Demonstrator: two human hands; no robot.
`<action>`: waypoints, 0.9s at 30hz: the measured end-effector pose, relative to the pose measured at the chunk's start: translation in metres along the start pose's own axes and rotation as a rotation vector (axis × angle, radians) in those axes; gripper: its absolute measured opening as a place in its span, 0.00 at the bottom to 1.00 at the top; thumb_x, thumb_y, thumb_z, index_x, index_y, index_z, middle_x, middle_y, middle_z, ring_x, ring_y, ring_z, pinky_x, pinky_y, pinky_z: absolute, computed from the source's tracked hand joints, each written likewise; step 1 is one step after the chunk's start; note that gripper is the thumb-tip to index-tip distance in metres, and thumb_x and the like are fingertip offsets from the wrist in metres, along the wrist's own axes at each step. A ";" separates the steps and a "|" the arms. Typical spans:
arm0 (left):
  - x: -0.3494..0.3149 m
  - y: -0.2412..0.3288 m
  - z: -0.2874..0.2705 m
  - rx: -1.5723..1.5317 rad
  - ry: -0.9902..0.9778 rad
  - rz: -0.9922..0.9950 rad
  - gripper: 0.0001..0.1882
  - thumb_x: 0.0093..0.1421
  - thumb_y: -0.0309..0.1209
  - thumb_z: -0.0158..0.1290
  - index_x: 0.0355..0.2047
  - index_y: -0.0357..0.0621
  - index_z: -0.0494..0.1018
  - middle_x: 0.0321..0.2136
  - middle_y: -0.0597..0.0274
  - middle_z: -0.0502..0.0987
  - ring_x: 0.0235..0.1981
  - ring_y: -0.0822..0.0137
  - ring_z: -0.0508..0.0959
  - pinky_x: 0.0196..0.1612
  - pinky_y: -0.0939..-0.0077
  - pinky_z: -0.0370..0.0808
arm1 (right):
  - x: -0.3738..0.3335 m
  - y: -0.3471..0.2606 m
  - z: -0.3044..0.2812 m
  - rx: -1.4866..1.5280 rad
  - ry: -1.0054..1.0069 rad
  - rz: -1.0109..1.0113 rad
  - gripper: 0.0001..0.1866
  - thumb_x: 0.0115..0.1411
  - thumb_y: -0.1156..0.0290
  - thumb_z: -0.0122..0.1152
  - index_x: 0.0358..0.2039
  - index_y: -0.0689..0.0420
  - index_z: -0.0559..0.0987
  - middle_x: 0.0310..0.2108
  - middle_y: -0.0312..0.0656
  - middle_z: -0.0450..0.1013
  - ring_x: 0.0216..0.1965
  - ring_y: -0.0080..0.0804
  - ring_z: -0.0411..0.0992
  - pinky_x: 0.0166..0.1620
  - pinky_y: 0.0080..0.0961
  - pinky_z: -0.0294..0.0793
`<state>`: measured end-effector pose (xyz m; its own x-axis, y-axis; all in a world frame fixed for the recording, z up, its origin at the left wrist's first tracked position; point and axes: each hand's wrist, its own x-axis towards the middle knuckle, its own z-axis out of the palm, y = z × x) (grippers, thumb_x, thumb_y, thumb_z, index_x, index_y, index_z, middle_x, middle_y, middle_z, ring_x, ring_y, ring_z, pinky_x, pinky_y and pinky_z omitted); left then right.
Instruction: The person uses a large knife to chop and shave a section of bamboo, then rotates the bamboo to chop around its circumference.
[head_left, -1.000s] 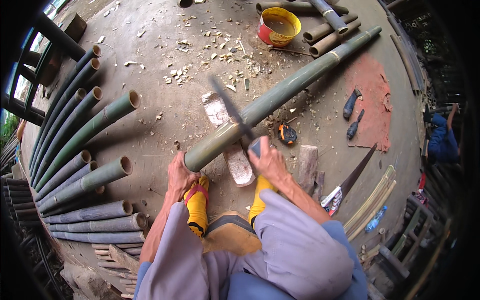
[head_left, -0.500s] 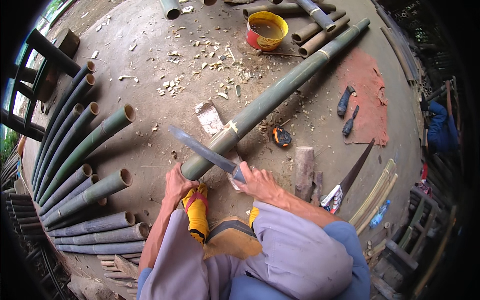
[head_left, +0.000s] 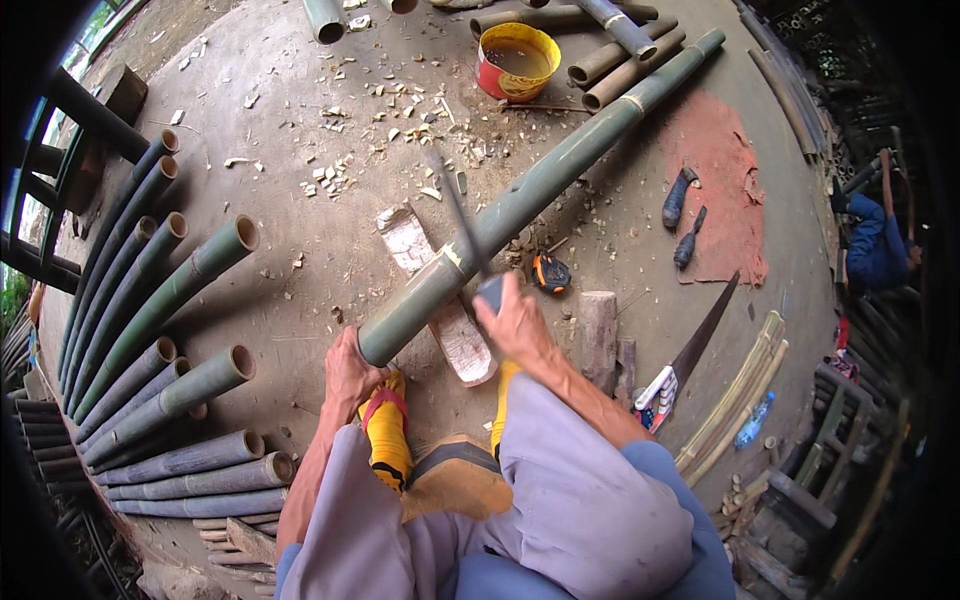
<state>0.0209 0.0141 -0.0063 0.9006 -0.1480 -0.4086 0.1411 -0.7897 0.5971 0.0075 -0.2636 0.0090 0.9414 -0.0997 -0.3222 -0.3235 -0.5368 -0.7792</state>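
Observation:
A long green bamboo pole [head_left: 560,165] lies diagonally from near my feet to the far right. My left hand [head_left: 350,372] is closed round its near end, thumb side against the rim. In my right hand [head_left: 520,328] is the dark handle of a machete; its blade [head_left: 460,212], smeared by motion, points away and crosses the pole near a pale, scraped node. Under the pole lies a whitish wooden block [head_left: 464,348]. A black and orange tape measure [head_left: 551,273] rests just right of the pole.
Cut bamboo poles [head_left: 190,268] fan out at left. A yellow and red bucket [head_left: 510,75] holds murky liquid. On the right are a reddish mat [head_left: 735,170] with two dark tools, a handsaw [head_left: 705,335] and bamboo strips [head_left: 735,395]. Chips litter the ground; another person [head_left: 875,240] is at far right.
The machete has swung from pointing left across the pole to pointing away, up along it. My right hand has shifted slightly right; my left hand stays on the pole's end.

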 end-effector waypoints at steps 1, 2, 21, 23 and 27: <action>0.003 -0.002 -0.001 -0.020 -0.017 0.008 0.32 0.32 0.31 0.65 0.42 0.38 0.72 0.38 0.45 0.77 0.40 0.43 0.78 0.46 0.57 0.74 | -0.014 0.006 0.012 -0.140 -0.073 -0.150 0.18 0.64 0.61 0.55 0.39 0.60 0.60 0.21 0.59 0.73 0.19 0.53 0.76 0.19 0.45 0.78; 0.001 -0.002 -0.003 -0.028 -0.039 -0.011 0.32 0.32 0.31 0.66 0.42 0.37 0.72 0.37 0.44 0.77 0.40 0.44 0.78 0.46 0.58 0.74 | -0.032 0.008 0.017 -0.379 -0.195 -0.291 0.18 0.63 0.61 0.56 0.38 0.60 0.60 0.20 0.59 0.73 0.18 0.53 0.76 0.20 0.44 0.79; 0.022 -0.003 -0.019 -0.085 -0.321 -0.119 0.33 0.29 0.35 0.66 0.41 0.34 0.75 0.31 0.46 0.80 0.35 0.50 0.81 0.42 0.61 0.75 | -0.016 0.022 0.002 -0.470 -0.137 -0.227 0.20 0.63 0.61 0.58 0.41 0.60 0.61 0.22 0.60 0.74 0.22 0.52 0.77 0.19 0.40 0.79; 0.022 0.003 -0.023 -0.130 -0.335 -0.140 0.33 0.29 0.35 0.65 0.40 0.34 0.76 0.30 0.47 0.80 0.35 0.51 0.81 0.42 0.61 0.75 | 0.009 0.025 -0.012 -0.480 0.027 -0.154 0.20 0.63 0.60 0.58 0.40 0.61 0.60 0.22 0.59 0.75 0.22 0.52 0.78 0.19 0.40 0.79; 0.028 -0.001 -0.026 -0.134 -0.376 -0.105 0.32 0.28 0.37 0.65 0.38 0.33 0.76 0.29 0.47 0.80 0.34 0.55 0.81 0.40 0.64 0.75 | -0.014 0.006 0.000 -0.279 -0.139 -0.248 0.16 0.63 0.63 0.56 0.39 0.59 0.60 0.21 0.61 0.74 0.20 0.53 0.77 0.17 0.43 0.78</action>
<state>0.0569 0.0264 0.0000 0.6688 -0.2977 -0.6812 0.2991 -0.7312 0.6132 -0.0077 -0.2652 0.0087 0.9596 0.1658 -0.2272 -0.0316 -0.7391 -0.6729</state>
